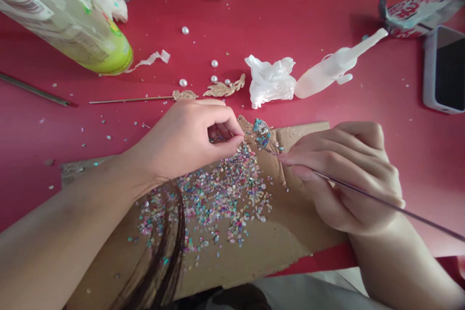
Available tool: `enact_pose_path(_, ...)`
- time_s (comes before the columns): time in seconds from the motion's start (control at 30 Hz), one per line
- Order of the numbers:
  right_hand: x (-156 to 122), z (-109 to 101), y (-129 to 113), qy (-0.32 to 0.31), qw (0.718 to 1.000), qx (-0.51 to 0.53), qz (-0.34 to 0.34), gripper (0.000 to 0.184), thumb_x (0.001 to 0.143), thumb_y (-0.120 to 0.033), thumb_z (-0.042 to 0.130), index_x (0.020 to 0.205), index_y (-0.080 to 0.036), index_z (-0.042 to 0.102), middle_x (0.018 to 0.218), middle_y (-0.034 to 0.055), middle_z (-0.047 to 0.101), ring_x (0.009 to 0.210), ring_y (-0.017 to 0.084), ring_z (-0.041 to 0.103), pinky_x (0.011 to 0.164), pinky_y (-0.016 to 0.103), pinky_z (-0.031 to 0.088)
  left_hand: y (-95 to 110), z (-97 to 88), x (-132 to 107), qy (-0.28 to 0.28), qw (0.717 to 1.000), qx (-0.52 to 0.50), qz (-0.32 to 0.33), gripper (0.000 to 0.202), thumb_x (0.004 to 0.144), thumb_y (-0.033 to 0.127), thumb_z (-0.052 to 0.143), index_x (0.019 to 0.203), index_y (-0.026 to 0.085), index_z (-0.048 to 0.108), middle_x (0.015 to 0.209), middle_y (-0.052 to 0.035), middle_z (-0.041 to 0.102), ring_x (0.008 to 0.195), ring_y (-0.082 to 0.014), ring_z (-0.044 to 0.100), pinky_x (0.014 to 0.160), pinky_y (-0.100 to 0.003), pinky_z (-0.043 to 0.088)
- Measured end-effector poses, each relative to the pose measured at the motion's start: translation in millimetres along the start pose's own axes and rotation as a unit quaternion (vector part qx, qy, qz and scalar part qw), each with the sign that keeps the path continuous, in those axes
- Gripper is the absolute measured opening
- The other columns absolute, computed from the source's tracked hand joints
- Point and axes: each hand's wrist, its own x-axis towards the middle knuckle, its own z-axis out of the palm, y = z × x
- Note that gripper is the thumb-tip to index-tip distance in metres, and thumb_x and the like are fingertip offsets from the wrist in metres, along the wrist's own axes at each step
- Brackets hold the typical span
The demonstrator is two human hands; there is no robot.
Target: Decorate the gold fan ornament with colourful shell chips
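Note:
My left hand (pixel 192 138) pinches the thin gold stem of a hairpin (pixel 262 131) between thumb and forefinger. The hairpin's fan-shaped head is partly covered with teal and pale shell-like chips; most of its stem is hidden by my fingers. In my right hand (pixel 348 174) is a thin dark stick (pixel 363 195), gripped like a pen. Its tip meets or nearly meets the lower edge of the fan-shaped head. Under both hands lies a brown cardboard sheet (pixel 279 247), bearing a spread of small multicoloured chips (pixel 218 198) and a few pearl beads.
Beyond the cardboard, on the red table, are another gold hairpin (pixel 134 100), a gold leaf piece (pixel 221 88), loose pearls (pixel 185 30), crumpled tissue (pixel 272 81) and a white glue bottle (pixel 323 72). A large green bottle (pixel 83 34) stands left; a phone (pixel 448 70) lies right. Hair hangs over the chips.

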Motion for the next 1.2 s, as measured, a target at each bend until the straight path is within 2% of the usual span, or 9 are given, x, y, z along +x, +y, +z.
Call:
enact_pose_path(0.27,1.0,2.4,0.6,-0.01,1.0,-0.012,-0.004,0.014,0.097,-0.015,0.054,0.091,-0.022,0.065,0.075,-0.0024,0.075,0.071,0.017,0.073,0.074,0.04,0.04,0.3,0.6,-0.2,-0.005,1.0,0.003,-0.012,0.014,0.086,0.029,0.062,0.073,0.024,0.066,0.071,0.0029,0.068,0.065,-0.0097,0.056,0.069,-0.025,0.045)
enact_pose_path(0.53,-1.6,4.3,1.3,-0.007,1.0,-0.008,0.006,0.012,0.096,-0.015,0.055,0.092,-0.02,0.065,0.074,-0.0018,0.074,0.074,0.016,0.073,0.077,0.039,0.041,-0.6,1.4,0.4,0.002,1.0,-0.006,0.008,0.011,0.085,0.023,0.065,0.074,0.023,0.067,0.069,0.0042,0.066,0.064,-0.0079,0.054,0.068,-0.024,0.043)
enact_pose_path(0.73,0.0,4.0,0.2,-0.009,1.0,-0.013,0.007,0.013,0.097,-0.016,0.054,0.092,-0.022,0.065,0.077,-0.0022,0.076,0.076,0.017,0.073,0.077,0.04,0.041,0.1,0.8,-0.2,-0.003,1.0,-0.006,-0.002,0.011,0.084,0.024,0.065,0.074,0.023,0.067,0.07,0.0035,0.066,0.065,-0.009,0.055,0.07,-0.025,0.044)
enact_pose_path(1.0,-0.5,4.8,1.2,0.002,0.999,-0.031,-0.009,0.011,0.096,-0.015,0.056,0.091,-0.018,0.065,0.075,-0.0009,0.074,0.075,0.017,0.074,0.076,0.039,0.04,0.0,0.8,-0.7,0.0,1.0,0.006,0.007,0.011,0.085,0.024,0.065,0.075,0.022,0.068,0.07,0.0039,0.066,0.063,-0.0076,0.054,0.065,-0.023,0.043)
enact_pose_path(1.2,-0.9,3.8,0.2,0.001,0.999,-0.032,-0.001,0.011,0.096,-0.015,0.055,0.092,-0.02,0.064,0.075,-0.0016,0.075,0.075,0.018,0.074,0.075,0.04,0.041,1.5,-0.8,-0.4,0.001,1.0,0.027,0.015,0.012,0.086,0.021,0.063,0.074,0.021,0.067,0.07,0.0055,0.067,0.063,-0.0062,0.054,0.064,-0.021,0.042)
